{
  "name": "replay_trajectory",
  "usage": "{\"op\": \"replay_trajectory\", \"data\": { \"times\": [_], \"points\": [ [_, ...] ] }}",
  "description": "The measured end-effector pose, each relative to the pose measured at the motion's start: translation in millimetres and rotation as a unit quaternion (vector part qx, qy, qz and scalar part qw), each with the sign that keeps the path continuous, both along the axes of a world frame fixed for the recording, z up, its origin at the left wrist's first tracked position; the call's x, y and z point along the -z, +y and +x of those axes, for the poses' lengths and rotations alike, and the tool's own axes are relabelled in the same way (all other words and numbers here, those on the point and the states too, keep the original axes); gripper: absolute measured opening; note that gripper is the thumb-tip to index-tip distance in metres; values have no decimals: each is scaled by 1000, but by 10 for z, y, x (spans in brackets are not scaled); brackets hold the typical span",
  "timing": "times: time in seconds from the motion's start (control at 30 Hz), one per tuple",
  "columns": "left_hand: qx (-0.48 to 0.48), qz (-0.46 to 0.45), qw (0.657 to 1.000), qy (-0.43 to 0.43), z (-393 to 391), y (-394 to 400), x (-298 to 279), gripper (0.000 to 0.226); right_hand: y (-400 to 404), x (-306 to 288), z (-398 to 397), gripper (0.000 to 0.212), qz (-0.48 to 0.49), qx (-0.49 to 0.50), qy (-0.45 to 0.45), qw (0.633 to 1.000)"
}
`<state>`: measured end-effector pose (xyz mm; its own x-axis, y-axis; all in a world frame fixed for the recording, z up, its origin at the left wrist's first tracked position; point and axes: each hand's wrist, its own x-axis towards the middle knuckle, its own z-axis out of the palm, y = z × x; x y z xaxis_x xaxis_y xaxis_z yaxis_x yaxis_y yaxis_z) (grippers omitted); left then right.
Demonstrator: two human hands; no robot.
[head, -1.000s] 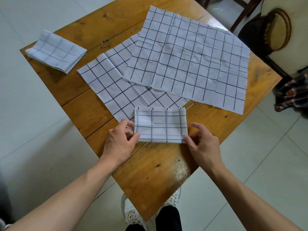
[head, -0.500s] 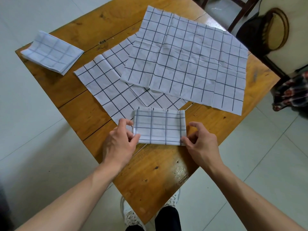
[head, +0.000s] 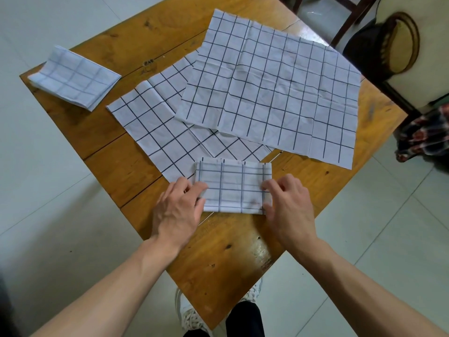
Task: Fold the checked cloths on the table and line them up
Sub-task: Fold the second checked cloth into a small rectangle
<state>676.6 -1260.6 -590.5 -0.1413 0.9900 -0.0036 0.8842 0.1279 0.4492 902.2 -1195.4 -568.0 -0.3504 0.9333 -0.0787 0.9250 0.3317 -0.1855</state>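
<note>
A small folded checked cloth [head: 233, 188] lies near the front of the wooden table [head: 230, 251]. My left hand [head: 178, 207] holds its left end, fingers curled over the top and thumb at the lower edge. My right hand [head: 289, 205] holds its right end the same way. Behind it two unfolded checked cloths lie flat: a large one [head: 272, 88] at the back right overlaps another [head: 160, 132] turned at an angle. One more folded cloth [head: 73, 79] sits at the table's far left corner.
A dark wooden chair with a round woven seat [head: 388, 49] stands past the table's right corner. Patterned fabric [head: 425, 135] lies at the right edge. Pale floor tiles surround the table, and my shoes [head: 192, 319] show under its front corner.
Both hands have slid inward from the folded cloth's side edges, so their fingers now lie over its two ends. The cloth itself has stayed in place.
</note>
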Motion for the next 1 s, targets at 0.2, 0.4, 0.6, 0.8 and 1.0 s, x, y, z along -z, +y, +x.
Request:
{"op": "replay_trajectory", "data": {
  "times": [0.2,0.4,0.6,0.8,1.0],
  "points": [
    [9,-25,1000,-11,-44,63,-33,28,101,-44,-182,53,-51,-149,-16,987],
    [20,-31,999,2,-59,59,-43,26,277,-56,-52,80,-150,-121,-46,980],
    [25,-57,998,23,-70,35,-52,37,420,-89,58,98,-207,-145,-51,966],
    [70,-69,986,138,234,94,-144,47,434,-55,65,99,-220,-144,-39,964],
    [157,-125,975,91,826,330,-97,68,434,-22,73,103,-219,-138,-29,966]
  ]
}}
